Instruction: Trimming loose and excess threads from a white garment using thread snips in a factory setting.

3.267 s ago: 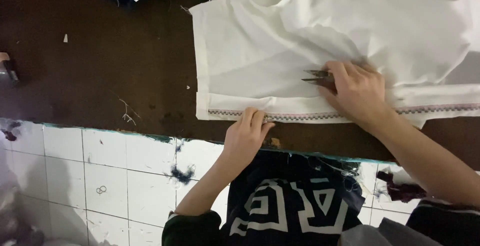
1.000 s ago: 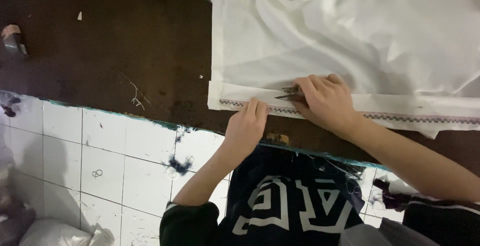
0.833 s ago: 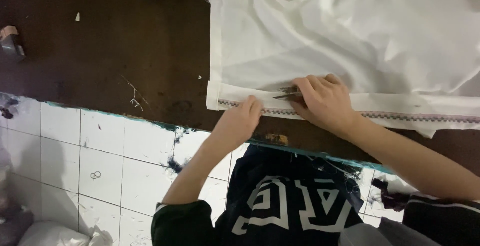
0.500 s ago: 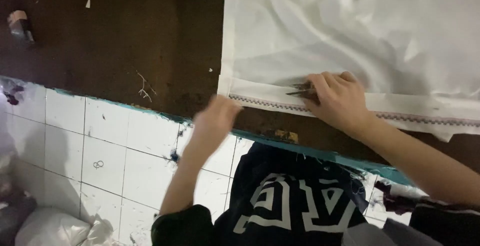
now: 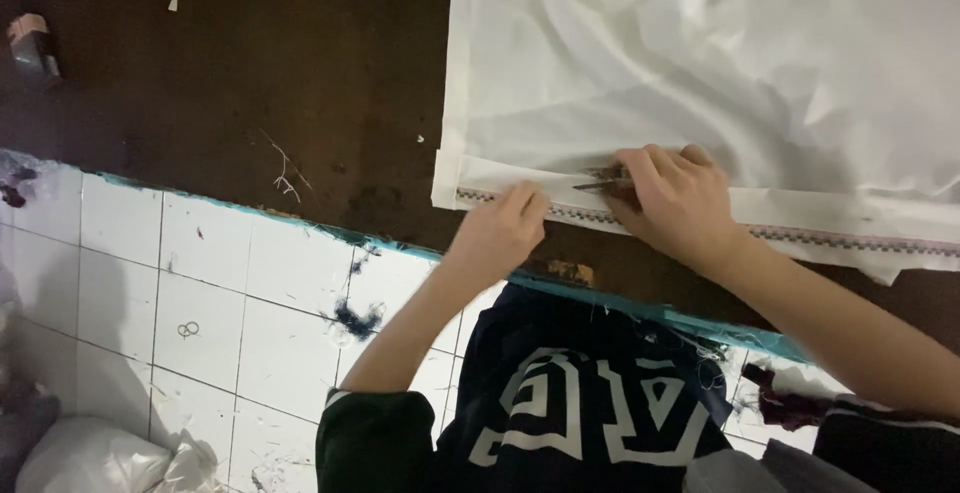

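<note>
A large white cloth (image 5: 700, 63) lies spread on a dark brown table (image 5: 250, 73). Along its near edge runs a folded hem with a narrow patterned trim (image 5: 850, 241). My left hand (image 5: 497, 231) rests fingers-down on the hem near the cloth's left corner. My right hand (image 5: 672, 199) presses on the hem a little to the right and grips small metal snips (image 5: 600, 183), whose tips point left toward my left hand. The snips are mostly hidden under my fingers.
The table's near edge has a teal rim (image 5: 640, 305). Below it is a white tiled floor (image 5: 200, 283) with thread scraps. A small object (image 5: 32, 45) sits at the table's far left. A white bag (image 5: 90, 458) lies at bottom left.
My left hand slid off the hem toward the table edge, then came back onto the hem near the left corner. My right hand stayed on the hem with the snips.
</note>
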